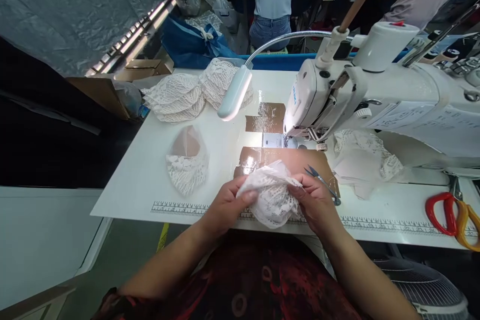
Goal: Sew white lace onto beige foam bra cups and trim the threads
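1. In the head view, a piece of white lace [275,202] is between the two hands, above the front edge of the counter [225,150].
2. The fingers of the left hand [228,205] are closed on the lace's left side, the thumb lying flat on top and the others mostly hidden.
3. The fingers of the right hand [318,204] pinch its upper right edge, thumb in front, with almost no gap.
4. The lace bunches between the two grips, its rounded lower part hanging below the fingertips.
5. Small snips [323,182] lie just beside the right hand, partly on a brown sheet [303,156].
6. A lace cup [187,165] lies left of the hands, with lace stacks [174,97] behind it.
7. The sewing machine [405,90] stands beyond the right hand; scissors [446,214] lie well apart at far right.
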`<action>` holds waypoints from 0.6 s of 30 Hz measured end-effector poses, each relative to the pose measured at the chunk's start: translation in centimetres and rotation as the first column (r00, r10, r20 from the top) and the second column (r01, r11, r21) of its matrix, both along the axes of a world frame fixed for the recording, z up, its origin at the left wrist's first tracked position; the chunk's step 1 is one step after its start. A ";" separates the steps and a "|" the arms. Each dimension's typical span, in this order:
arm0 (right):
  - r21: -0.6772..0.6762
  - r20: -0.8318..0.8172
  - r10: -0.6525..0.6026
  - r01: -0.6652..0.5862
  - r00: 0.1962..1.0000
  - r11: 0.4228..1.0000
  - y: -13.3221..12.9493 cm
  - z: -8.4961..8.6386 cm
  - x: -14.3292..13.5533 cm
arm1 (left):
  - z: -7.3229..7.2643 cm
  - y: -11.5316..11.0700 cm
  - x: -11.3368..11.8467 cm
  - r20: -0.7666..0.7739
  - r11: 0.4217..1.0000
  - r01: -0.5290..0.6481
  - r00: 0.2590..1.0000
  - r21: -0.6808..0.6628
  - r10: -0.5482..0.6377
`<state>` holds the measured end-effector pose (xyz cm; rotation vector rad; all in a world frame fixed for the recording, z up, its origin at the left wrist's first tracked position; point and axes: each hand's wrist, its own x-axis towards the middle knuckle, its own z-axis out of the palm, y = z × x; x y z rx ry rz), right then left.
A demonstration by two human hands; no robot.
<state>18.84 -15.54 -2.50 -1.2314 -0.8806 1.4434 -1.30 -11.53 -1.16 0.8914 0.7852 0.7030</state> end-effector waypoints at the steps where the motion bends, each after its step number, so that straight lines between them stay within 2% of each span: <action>1: -0.006 -0.052 -0.053 0.053 0.997 0.999 0.0 -0.1 -0.1 | -0.2 0.0 0.0 0.062 0.996 -0.042 0.997 -0.082 0.047; 3: -0.017 -0.121 -0.136 0.135 0.983 0.991 0.1 -0.3 -0.3 | -0.5 -0.3 0.1 0.191 0.970 -0.067 0.975 -0.233 0.114; 5: 0.004 -0.113 -0.148 0.149 0.983 0.989 0.2 -0.6 -0.5 | -0.4 -0.9 0.6 0.286 0.955 -0.025 0.952 -0.296 0.113; 7: 0.069 -0.028 -0.094 0.096 0.995 0.993 0.3 -0.6 -0.8 | -0.3 -1.5 1.3 0.297 0.956 0.008 0.951 -0.295 0.084; 10: 0.122 0.119 0.013 -0.028 0.993 0.992 0.4 -0.2 -1.1 | -0.1 -1.9 2.5 0.227 0.959 -0.028 0.969 -0.284 0.096; 12: 0.110 0.048 0.007 -0.013 0.999 0.994 0.4 0.1 -1.3 | -0.1 -2.0 3.2 0.193 0.952 -0.073 0.972 -0.296 0.135; 15: 0.033 -0.176 -0.102 0.109 0.979 0.993 0.4 0.2 -1.4 | -0.5 -2.1 3.3 0.138 0.941 -0.107 0.978 -0.320 0.159; 18: -0.022 -0.202 -0.165 0.164 0.965 0.986 0.5 -0.1 -1.0 | -1.2 -2.2 1.9 0.137 0.957 -0.048 0.987 -0.285 0.090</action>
